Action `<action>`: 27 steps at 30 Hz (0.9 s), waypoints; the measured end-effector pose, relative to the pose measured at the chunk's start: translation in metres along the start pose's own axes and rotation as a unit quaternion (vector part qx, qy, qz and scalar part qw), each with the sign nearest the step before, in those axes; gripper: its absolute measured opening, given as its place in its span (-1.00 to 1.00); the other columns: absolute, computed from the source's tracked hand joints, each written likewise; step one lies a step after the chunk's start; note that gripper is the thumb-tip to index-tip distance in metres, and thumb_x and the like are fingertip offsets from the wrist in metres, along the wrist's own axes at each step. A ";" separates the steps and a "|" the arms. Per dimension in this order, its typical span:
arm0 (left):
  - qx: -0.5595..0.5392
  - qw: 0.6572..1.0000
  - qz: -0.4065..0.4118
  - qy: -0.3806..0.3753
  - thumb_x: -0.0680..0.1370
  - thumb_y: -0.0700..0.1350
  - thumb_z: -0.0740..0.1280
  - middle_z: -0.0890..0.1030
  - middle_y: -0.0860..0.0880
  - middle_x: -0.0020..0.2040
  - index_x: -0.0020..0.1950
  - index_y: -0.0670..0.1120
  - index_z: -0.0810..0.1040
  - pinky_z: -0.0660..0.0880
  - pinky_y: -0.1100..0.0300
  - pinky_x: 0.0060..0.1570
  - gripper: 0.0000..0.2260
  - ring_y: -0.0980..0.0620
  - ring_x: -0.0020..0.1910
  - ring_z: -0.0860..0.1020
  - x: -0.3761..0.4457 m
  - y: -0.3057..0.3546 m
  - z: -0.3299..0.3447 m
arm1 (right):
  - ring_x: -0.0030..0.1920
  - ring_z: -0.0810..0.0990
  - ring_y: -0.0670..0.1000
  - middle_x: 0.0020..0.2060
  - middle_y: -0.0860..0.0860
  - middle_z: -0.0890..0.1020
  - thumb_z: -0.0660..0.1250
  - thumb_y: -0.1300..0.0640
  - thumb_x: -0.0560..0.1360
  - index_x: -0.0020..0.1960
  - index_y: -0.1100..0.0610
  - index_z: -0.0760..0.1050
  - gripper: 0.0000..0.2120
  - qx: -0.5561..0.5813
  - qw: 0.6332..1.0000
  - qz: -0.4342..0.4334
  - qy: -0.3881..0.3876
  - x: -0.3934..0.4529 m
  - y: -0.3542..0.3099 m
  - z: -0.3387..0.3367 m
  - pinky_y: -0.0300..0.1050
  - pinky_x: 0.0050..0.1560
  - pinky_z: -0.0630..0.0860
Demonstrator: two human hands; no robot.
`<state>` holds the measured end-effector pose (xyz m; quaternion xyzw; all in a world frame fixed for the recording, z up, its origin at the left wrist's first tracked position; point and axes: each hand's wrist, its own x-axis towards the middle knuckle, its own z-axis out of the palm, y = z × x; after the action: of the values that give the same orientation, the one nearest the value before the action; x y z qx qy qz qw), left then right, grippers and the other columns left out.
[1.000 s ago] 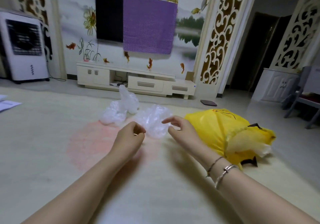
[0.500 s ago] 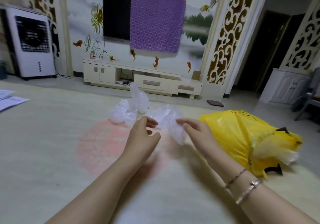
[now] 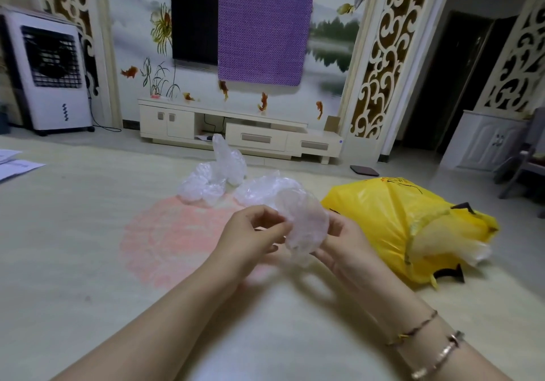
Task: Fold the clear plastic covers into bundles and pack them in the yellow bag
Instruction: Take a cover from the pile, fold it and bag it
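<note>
Pale floor mid-frame: my left hand [image 3: 253, 233] and right hand [image 3: 339, 242] pinch one clear cover [image 3: 306, 227]; loose covers [image 3: 212, 180] remain, yellow bag [image 3: 383, 218] waits right.

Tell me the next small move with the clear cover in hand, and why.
Probably fold the clear plastic cover in half. It is held up off the floor, spread round and open, not yet bundled: the left hand pinches its near edge and the right hand supports it from behind. The yellow bag lies just to the right, with more covers waiting behind.
</note>
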<state>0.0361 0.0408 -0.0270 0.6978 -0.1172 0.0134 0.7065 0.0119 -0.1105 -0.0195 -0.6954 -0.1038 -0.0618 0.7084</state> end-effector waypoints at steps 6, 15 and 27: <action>-0.011 0.999 0.003 0.036 0.49 -0.18 0.41 0.61 -0.02 -0.18 -0.27 -0.07 0.57 0.50 -0.03 0.14 -0.86 -0.05 -0.08 0.59 0.001 0.000 -0.004 | -0.09 0.59 0.16 -0.12 0.23 0.59 0.39 0.22 0.48 -0.11 0.26 0.52 -0.89 0.003 0.996 0.037 0.086 0.005 0.002 -0.005 -0.03 -0.09 0.55; -0.070 0.995 -0.022 0.073 0.51 -0.36 0.29 0.37 -0.07 -0.49 -0.35 -0.16 0.33 0.56 0.20 -0.36 -0.73 0.07 -0.54 0.41 0.000 0.006 -0.005 | -0.32 0.67 0.10 -0.31 0.12 0.65 0.13 0.20 0.64 0.01 0.28 0.43 -0.83 0.171 0.970 0.065 0.161 0.005 -0.008 -0.014 -0.07 -0.27 0.62; -0.094 0.994 -0.051 -0.039 0.54 -0.16 0.37 0.60 -0.12 -0.24 -0.04 -0.31 0.59 0.54 0.08 -0.18 -0.81 -0.04 -0.31 0.59 -0.007 0.007 0.000 | -0.36 0.44 -0.01 -0.40 0.01 0.47 0.28 0.07 0.57 -0.22 0.15 0.51 -0.76 -0.105 0.986 0.062 0.112 0.004 -0.010 -0.003 -0.04 -0.23 0.46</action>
<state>0.0284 0.0415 -0.0216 0.6335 -0.1093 -0.0610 0.7636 0.0137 -0.1138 -0.0089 -0.7599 0.0267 -0.1060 0.6407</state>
